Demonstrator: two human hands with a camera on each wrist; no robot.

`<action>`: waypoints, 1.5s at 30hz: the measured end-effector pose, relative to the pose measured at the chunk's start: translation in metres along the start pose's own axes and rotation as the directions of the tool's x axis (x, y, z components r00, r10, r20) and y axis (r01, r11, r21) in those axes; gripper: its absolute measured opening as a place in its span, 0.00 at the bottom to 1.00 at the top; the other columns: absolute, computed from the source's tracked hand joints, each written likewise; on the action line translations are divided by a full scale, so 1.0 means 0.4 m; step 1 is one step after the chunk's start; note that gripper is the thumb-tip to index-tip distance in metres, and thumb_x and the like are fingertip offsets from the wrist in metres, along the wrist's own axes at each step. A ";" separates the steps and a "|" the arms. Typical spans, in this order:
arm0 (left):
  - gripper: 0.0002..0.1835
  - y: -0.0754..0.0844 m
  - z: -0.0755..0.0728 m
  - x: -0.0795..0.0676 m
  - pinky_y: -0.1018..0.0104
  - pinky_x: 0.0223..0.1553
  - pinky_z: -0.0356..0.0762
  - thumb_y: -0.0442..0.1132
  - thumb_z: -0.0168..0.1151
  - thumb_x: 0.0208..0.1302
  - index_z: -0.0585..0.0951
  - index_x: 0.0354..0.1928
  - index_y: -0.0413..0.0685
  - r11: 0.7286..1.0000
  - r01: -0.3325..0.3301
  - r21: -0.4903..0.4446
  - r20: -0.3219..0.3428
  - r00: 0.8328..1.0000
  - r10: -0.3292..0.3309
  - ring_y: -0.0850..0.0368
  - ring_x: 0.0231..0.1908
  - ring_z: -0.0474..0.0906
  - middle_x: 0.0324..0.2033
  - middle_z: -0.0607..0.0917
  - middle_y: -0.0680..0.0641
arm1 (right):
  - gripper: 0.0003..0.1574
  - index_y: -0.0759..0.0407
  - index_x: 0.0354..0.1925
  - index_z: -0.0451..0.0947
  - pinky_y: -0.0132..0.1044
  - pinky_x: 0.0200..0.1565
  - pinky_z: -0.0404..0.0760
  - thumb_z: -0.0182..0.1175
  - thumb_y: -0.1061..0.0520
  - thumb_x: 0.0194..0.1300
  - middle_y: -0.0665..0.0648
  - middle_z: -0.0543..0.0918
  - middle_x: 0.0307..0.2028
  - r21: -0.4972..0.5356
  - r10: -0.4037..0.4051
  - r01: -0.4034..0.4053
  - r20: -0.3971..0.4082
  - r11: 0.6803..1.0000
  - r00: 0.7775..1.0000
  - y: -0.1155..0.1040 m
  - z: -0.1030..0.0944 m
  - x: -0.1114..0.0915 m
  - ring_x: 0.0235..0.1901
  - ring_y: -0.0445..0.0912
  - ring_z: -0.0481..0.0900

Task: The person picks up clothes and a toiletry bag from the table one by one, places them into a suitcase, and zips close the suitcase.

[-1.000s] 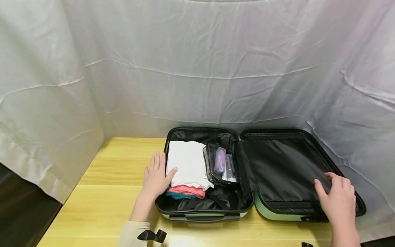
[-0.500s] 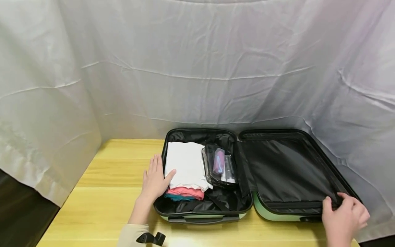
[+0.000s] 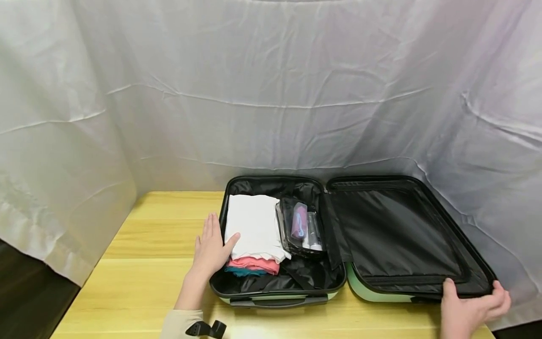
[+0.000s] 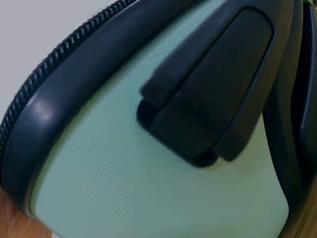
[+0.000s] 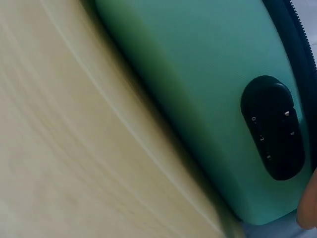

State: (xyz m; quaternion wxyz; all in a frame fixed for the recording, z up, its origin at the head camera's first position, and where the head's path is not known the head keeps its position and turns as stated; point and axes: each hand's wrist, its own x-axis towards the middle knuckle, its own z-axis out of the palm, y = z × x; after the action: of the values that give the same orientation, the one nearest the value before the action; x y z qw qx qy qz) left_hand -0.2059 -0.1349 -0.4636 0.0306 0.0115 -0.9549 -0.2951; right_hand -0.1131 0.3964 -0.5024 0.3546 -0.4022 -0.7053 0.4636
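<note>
Lid half (image 3: 394, 230) is laid by the table (image 3: 148, 245)'s right edge, near-right corner gripped by the closer right hand (image 3: 467, 308); packed half (image 3: 315, 273)'s left rim just gets touched by the straight-fingered left hand (image 3: 211, 249).

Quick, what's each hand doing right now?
Left hand: open, resting against the edge of the suitcase.
Right hand: holding the near corner of the suitcase's other half.

On the table (image 3: 139, 282), the left of 2 suitcase halves (image 3: 317, 280) holds clothes (image 3: 252, 226) left of a pouch (image 3: 289, 223).
</note>
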 end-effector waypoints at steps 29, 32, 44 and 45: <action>0.52 -0.002 -0.001 -0.001 0.31 0.71 0.38 0.67 0.47 0.68 0.37 0.77 0.41 1.000 0.004 -0.027 0.017 1.000 -0.003 0.41 0.77 0.34 0.77 0.38 0.38 | 0.63 0.25 0.70 0.41 0.19 0.45 0.74 0.55 0.79 0.58 0.33 0.48 0.70 0.723 0.210 -0.378 0.315 0.579 0.925 -0.018 -0.003 0.006 0.64 0.30 0.60; 0.52 -0.002 0.002 0.000 0.31 0.71 0.40 0.68 0.47 0.67 0.38 0.77 0.42 1.000 0.008 -0.030 0.008 1.000 -0.008 0.41 0.77 0.35 0.77 0.39 0.38 | 0.64 0.23 0.69 0.39 0.20 0.51 0.73 0.52 0.80 0.60 0.33 0.46 0.71 0.707 0.171 -0.375 0.344 0.600 0.923 -0.038 -0.007 0.010 0.67 0.31 0.59; 0.53 -0.003 0.004 0.001 0.32 0.71 0.43 0.68 0.48 0.67 0.39 0.77 0.41 0.999 0.009 -0.046 0.001 1.000 -0.009 0.41 0.77 0.36 0.77 0.40 0.38 | 0.64 0.26 0.70 0.37 0.19 0.48 0.72 0.46 0.83 0.59 0.37 0.43 0.74 0.695 0.044 -0.312 0.374 0.648 0.926 -0.095 -0.019 0.011 0.72 0.37 0.53; 0.53 -0.004 0.004 0.001 0.32 0.71 0.43 0.68 0.48 0.67 0.39 0.77 0.41 0.999 0.009 -0.045 0.001 1.000 -0.009 0.41 0.77 0.36 0.77 0.40 0.38 | 0.64 0.26 0.70 0.37 0.18 0.48 0.72 0.46 0.83 0.59 0.37 0.42 0.74 0.688 0.043 -0.314 0.380 0.654 0.924 -0.098 -0.020 0.011 0.73 0.37 0.51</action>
State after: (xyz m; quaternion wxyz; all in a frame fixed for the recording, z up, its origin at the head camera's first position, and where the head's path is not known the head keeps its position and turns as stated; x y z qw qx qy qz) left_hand -0.2064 -0.1351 -0.4659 0.0289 0.0150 -0.9480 -0.3167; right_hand -0.1174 0.3938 -0.4627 0.3148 -0.2091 -0.4627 0.8019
